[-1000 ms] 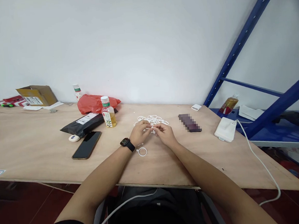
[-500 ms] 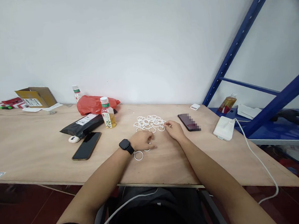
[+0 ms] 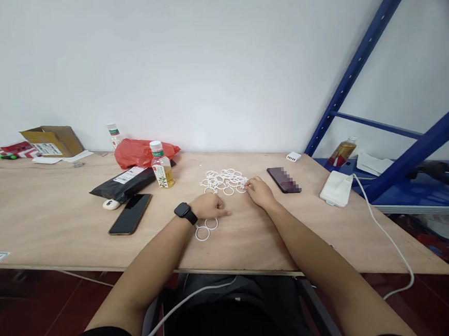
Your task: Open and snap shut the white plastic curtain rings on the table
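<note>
Several thin white rings (image 3: 228,190) lie in a loose, overlapping pile on the wooden table (image 3: 76,210). At the pile's right edge, my right hand (image 3: 260,192) pinches a white ring with thumb and fingertips. My left hand (image 3: 209,206), wearing a black watch on its wrist, rests just in front of the pile with its fingers curled in. Whatever is between those fingers is hidden. Two more white rings (image 3: 202,234) lie flat and touching each other beside the left wrist, on the near side.
Left of the rings are a drink bottle (image 3: 162,167), a dark phone (image 3: 130,214), a black parcel (image 3: 122,184) and a red bag (image 3: 140,152). To the right lie another phone (image 3: 283,179), a white power bank (image 3: 335,188) with a cable, and a blue rack (image 3: 367,56).
My left hand has shifted slightly left and its fingers have curled in more. The two near rings have slid left and show more fully. My right hand stays at the pile's edge.
</note>
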A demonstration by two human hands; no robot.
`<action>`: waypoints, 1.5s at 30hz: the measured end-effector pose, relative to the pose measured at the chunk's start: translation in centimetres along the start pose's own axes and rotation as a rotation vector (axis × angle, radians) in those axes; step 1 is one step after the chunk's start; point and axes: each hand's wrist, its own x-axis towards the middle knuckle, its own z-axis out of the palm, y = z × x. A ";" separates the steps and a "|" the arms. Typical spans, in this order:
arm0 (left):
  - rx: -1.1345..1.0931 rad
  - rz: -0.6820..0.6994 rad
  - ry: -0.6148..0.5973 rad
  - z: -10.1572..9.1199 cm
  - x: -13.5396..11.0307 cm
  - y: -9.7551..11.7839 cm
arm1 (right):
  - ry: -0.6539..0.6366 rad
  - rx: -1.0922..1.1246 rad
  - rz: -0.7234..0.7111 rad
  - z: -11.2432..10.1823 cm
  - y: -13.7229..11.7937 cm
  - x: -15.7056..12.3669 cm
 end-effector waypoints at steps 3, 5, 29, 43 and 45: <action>0.043 -0.062 0.135 0.1 0.1 -0.3 | 0.041 0.058 -0.016 0.0 0.0 0.1; 0.048 -0.097 0.224 0.3 0.2 -0.4 | 0.080 0.149 -0.028 0.1 -0.2 0.1; -0.222 0.077 0.707 1.1 1.3 0.5 | 0.090 0.641 -0.221 0.7 -6.7 -3.1; 0.075 -0.247 0.658 0.1 0.7 -4.8 | -0.196 0.261 -0.363 0.7 -6.6 -3.3; 0.078 -0.325 0.588 0.2 0.6 -5.6 | -0.261 0.302 -0.367 1.0 -6.7 -3.5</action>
